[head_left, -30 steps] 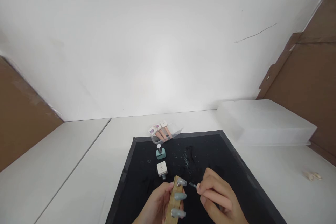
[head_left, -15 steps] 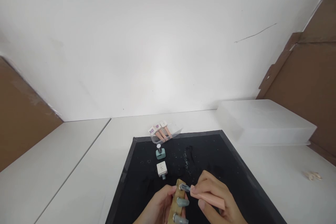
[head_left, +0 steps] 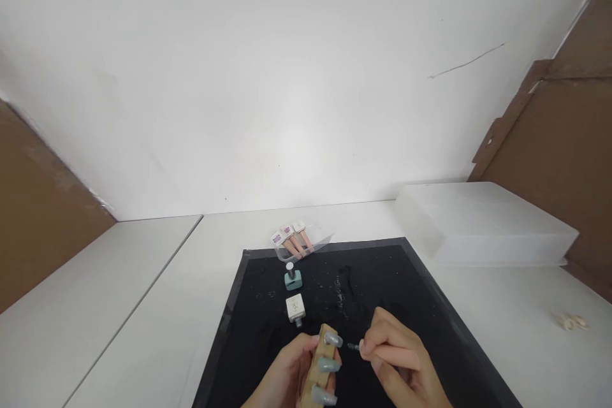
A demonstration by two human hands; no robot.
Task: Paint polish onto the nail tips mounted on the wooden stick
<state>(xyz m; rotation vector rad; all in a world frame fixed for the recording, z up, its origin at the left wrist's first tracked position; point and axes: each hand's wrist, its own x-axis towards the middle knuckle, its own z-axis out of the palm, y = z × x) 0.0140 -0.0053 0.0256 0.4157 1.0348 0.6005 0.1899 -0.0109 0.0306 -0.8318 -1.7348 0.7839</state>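
Left hand (head_left: pixel 291 366) curled round the block (head_left: pixel 313 375), thumb at its far left edge and fingertips showing past its right edge; right hand (head_left: pixel 399 357) closed in a pinch on the pink handle of the brush (head_left: pixel 396 357). Three grey-blue nails (head_left: pixel 328 365) jut from the block toward the right hand. Half a second earlier the brush met the farthest nail; its tip now stands clear, in the gap between that nail and the right fingers, and the block has shifted slightly leftward and away from the wearer. The tip is small and dark against the mat (head_left: pixel 382 284), so whether it carries polish cannot be told. Just beyond the left hand lies the white bottle (head_left: pixel 295 306), neck toward the wearer, and past it the teal bottle (head_left: pixel 293 280). Farther beyond both hands, a clear tray (head_left: pixel 321 237) holds three pink-capped bottles (head_left: pixel 296 245). Well to the right of the right hand are a white box (head_left: pixel 492 223) and, nearer, small beige pieces (head_left: pixel 568 322). The block hides part of the left fingers.
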